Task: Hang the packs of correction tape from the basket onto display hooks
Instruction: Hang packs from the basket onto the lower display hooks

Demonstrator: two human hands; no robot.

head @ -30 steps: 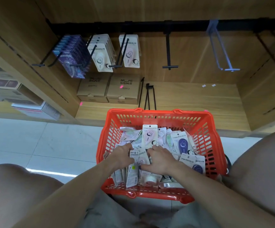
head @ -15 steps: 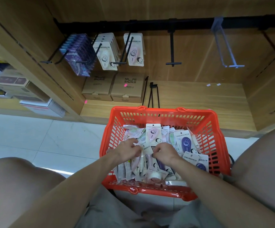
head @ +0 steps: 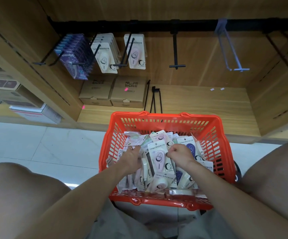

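A second ago my hands lay flat, sorting the loose packs; now a white card pack with a pink correction tape [head: 158,156] stands pulled up from the pile in the red plastic basket [head: 163,118], ready to lift toward the black metal display hooks [head: 176,49]. My right hand [head: 180,155] pinches its right edge with curled fingers, while my left hand [head: 131,158] curls into the packs beside it, gripping some
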